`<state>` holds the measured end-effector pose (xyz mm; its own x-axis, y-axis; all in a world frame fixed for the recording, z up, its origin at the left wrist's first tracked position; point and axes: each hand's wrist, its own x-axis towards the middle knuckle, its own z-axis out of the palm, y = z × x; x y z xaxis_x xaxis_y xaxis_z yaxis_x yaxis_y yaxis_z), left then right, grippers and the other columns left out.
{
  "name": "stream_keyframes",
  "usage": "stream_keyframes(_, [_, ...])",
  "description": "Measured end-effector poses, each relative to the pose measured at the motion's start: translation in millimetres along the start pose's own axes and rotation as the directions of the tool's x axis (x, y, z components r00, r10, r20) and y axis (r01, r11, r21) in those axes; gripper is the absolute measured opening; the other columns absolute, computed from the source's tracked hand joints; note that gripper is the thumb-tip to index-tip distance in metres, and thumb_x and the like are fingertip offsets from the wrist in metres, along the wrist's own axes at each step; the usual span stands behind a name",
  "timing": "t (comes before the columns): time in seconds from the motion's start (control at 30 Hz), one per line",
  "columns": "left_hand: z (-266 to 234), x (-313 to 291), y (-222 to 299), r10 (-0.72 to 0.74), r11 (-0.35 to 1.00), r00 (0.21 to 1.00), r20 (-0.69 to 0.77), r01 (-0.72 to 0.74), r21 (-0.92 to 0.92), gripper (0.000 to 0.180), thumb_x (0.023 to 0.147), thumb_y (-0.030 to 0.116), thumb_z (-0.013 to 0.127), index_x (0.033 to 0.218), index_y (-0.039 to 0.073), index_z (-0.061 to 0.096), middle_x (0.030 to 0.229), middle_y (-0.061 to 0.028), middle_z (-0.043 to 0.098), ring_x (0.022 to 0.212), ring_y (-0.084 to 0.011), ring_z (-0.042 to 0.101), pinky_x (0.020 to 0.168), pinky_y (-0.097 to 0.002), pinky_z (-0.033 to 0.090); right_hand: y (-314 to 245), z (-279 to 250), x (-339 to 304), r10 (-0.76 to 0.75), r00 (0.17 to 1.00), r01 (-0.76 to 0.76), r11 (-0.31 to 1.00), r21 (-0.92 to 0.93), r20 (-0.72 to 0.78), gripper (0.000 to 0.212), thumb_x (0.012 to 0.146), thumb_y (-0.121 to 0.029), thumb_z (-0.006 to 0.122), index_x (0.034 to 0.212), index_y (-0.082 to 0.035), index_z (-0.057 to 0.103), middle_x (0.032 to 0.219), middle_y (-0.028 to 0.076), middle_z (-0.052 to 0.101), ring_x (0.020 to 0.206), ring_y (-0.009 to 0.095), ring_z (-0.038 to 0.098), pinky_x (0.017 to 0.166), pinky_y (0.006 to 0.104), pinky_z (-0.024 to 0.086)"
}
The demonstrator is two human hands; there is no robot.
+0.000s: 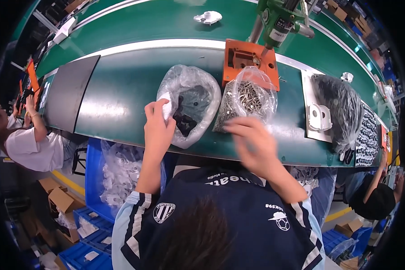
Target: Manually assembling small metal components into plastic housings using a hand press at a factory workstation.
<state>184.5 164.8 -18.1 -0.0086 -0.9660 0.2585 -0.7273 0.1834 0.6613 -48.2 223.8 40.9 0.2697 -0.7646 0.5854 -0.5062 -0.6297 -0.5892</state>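
Note:
My left hand [159, 123] is closed on a white plastic part [167, 108], held upright at the left rim of an open clear plastic bag [210, 90]. Small black parts [184, 124] lie inside that bag. Close to its right stands a second clear bag [268, 103], full of metal pins or screws [249, 96]. My right hand [252, 139] hovers at the near side of the metal pieces, its fingers smeared by motion; whether they pinch anything cannot be made out.
Behind the bags sits an orange fixture [271, 58] under a green press [279, 20]. A dark plastic bag [339, 108] and white ring-shaped parts [319, 118] lie right. A white part [208, 18] rests on the far green belt. People [38, 146] work at both sides.

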Motion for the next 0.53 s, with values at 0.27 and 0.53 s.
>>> stream_keyframes(0.27, [9.1, -15.5, -16.3, 0.086, 0.996, 0.995, -0.053, -0.088, -0.031, 0.035, 0.076, -0.004, 0.046, 0.108, 0.008, 0.054, 0.120, -0.0175, 0.041, 0.082, -0.0342, 0.057, 0.071, -0.0389, 0.046, 47.4, 125.8, 52.6, 0.226, 0.846, 0.025, 0.888, -0.459, 0.483, 0.017, 0.072, -0.010, 0.058, 0.085, 0.001, 0.059, 0.089, 0.020, 0.059, 0.083, 0.031, 0.062, 0.068, 0.0368, 0.053])
stream_keyframes(0.53, [-6.1, -22.2, -20.6, -0.022, 0.972, 0.994, -0.108, 0.047, 0.229, 0.054, 0.072, -0.003, 0.053, 0.124, 0.009, 0.046, 0.140, -0.0169, 0.023, 0.110, -0.0291, 0.042, 0.092, -0.0384, 0.037, 59.0, 135.5, 59.7, 0.270, 0.773, -0.012, 0.912, -0.411, 0.575, 0.023, 0.070, -0.009, 0.061, 0.090, 0.003, 0.061, 0.090, 0.022, 0.061, 0.084, 0.034, 0.064, 0.069, 0.0374, 0.053])
